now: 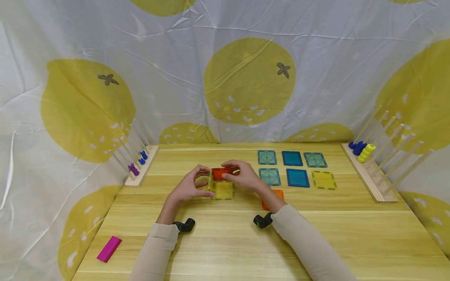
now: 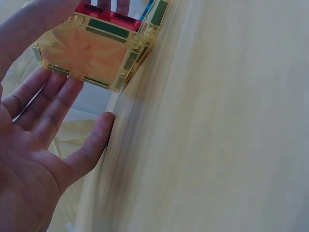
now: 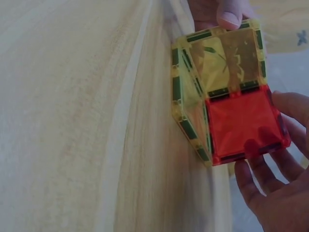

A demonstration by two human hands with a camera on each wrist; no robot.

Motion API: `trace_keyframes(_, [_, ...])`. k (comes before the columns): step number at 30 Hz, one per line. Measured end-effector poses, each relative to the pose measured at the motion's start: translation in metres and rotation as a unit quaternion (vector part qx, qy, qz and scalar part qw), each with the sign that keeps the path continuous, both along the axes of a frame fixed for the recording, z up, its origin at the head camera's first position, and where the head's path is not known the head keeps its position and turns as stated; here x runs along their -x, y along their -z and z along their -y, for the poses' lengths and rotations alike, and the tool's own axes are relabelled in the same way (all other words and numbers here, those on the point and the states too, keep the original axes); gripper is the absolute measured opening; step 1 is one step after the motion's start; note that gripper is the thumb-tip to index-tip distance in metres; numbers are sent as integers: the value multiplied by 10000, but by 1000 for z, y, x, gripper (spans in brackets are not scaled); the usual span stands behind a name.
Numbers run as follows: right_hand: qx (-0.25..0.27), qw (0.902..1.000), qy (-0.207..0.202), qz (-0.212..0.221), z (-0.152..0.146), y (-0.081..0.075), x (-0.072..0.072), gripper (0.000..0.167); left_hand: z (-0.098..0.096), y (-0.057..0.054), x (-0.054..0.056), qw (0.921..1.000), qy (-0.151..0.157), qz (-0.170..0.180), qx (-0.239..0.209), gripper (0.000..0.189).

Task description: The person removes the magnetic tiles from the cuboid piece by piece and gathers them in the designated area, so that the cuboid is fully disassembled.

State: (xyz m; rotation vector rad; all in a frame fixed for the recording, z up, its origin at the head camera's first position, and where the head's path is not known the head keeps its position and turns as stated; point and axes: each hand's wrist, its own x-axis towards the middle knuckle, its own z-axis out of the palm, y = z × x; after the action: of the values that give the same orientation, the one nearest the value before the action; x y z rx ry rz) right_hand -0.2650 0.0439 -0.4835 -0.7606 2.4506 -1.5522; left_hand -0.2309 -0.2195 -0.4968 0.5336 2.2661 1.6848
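Note:
A flat yellow magnetic tile (image 1: 223, 191) lies on the table, with an upright yellow magnetic tile (image 3: 212, 63) along its left side. At its far edge stands a red magnetic tile (image 3: 244, 126), meeting the upright yellow one at a corner. My left hand (image 1: 188, 186) holds the upright yellow tile, one fingertip over its top edge and other fingers along its outer side. Its thumb reaches down near the flat tile's front left corner. With fingers behind and thumb in front, my right hand (image 1: 245, 176) grips the red tile. Part of an orange tile (image 1: 277, 194) is hidden under my right forearm.
To the right lie several blue tiles (image 1: 292, 158) and another yellow tile (image 1: 324, 180). Peg racks with small beads stand left (image 1: 142, 176) and right (image 1: 377, 187). A magenta block (image 1: 109, 248) lies at the front left. A lemon-print cloth (image 1: 168, 78) hangs behind the table.

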Motion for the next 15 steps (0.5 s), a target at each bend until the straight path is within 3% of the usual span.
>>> trace_keyframes(9, [23,9996,245,103,11,5,1,43,0,1,0,10000,8,-67,22,75])
trace_keyframes(15, [-226,9986,481,-64,16,8,2,23,-1,1,0,9998,53,-173,79,75])
